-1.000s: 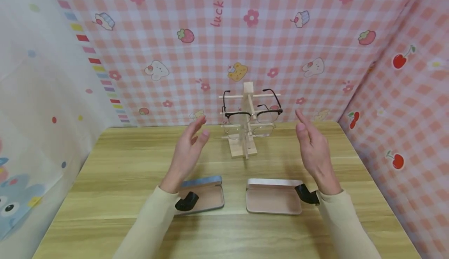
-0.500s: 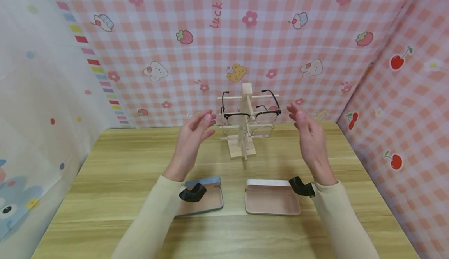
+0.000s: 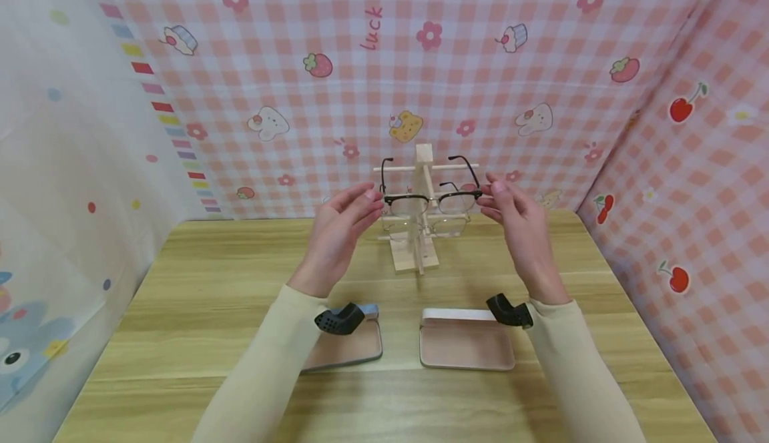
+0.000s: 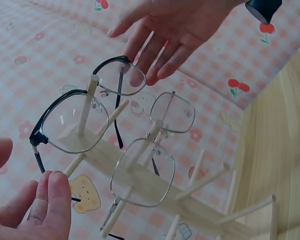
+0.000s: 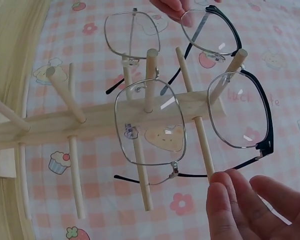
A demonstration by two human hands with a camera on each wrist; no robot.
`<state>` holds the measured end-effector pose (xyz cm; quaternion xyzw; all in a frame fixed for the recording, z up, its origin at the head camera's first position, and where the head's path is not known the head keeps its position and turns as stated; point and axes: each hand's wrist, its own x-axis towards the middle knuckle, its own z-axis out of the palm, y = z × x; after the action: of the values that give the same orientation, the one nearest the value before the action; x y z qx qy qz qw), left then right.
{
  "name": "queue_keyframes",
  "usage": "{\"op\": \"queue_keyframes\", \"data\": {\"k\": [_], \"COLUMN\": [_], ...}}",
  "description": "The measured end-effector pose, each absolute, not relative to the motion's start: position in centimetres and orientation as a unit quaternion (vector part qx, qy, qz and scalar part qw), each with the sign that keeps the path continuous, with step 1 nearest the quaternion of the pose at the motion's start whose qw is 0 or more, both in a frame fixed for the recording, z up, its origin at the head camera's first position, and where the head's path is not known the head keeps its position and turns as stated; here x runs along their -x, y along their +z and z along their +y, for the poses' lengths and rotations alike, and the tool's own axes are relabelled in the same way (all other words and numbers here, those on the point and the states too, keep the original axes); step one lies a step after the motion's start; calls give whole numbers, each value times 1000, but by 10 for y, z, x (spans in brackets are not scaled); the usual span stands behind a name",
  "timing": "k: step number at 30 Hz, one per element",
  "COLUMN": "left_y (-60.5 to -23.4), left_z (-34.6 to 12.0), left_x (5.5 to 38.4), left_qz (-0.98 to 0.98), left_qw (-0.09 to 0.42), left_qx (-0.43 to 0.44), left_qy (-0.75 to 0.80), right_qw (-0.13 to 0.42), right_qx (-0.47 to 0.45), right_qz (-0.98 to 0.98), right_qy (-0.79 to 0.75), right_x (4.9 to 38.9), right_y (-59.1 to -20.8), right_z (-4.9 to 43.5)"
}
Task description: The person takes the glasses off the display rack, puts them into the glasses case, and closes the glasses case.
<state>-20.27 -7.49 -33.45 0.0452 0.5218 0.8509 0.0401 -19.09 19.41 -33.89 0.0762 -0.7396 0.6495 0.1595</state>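
Observation:
A pair of browline eyeglasses with black upper rims [image 3: 407,195] hangs on the upper pegs of a wooden display stand [image 3: 424,155]. Below it on the same stand sit thin silver-rimmed eyeglasses [image 5: 150,122]. My left hand [image 3: 335,239] is at the left side of the browline pair, its fingertips right by the temple arm and its thumb held apart. On the opposite side, my right hand [image 3: 527,239] has its fingertips close to the other hinge and temple arm. In the right wrist view its thumb also stands away from the fingers [image 5: 222,200].
Two opened eyeglass cases lie on the wooden table nearer me: a blue-lidded one [image 3: 354,346], partly covered by my left wrist, and a white-lidded one [image 3: 467,349]. Lower stand pegs [image 5: 65,92] stick out without glasses. A pink checked cloth [image 3: 336,109] hangs behind the stand.
Both hands have moved inward from either side of the stand, up to the temple arms of the browline eyeglasses. The glasses, stand and cases have stayed in place.

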Motion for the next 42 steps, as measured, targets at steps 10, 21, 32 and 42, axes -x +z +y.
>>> {"op": "queue_keyframes", "data": {"k": [10, 21, 32, 42], "left_y": [-334, -334, -331, -325], "left_z": [-68, -63, -60, -59], "left_x": [209, 211, 210, 202], "left_qz": [491, 486, 469, 453], "left_qw": [49, 48, 40, 33], "left_qx": [-30, -30, -16, -16], "left_qy": [869, 872, 882, 891], "right_qw": [139, 138, 136, 148], "right_qx": [-58, -67, -89, -96], "right_qz": [-718, -706, -692, -682], "right_qy": [679, 691, 704, 710], "right_x": [201, 204, 205, 195], "right_y": [-336, -335, -334, -326], "right_z": [190, 187, 188, 188]}}
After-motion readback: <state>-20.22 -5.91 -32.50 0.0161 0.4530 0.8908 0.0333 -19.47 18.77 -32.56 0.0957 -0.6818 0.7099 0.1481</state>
